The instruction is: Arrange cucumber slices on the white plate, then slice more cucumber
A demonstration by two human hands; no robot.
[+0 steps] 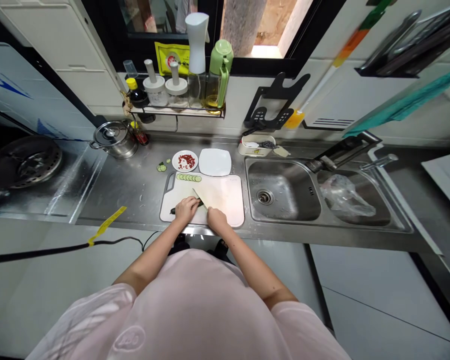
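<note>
Left of the white cutting board (225, 197), cucumber slices (161, 168) lie on the steel counter (116, 185). The left hand (186, 210) clenches a black-handled knife (171, 211), its blade close against a long green cucumber (199, 197) lying diagonally on the board. The right hand (216, 218) presses on the cucumber's near end, steadying it, with fingers curled and partly hidden. A neat row of slices (188, 177) sits along the board's far edge.
</note>
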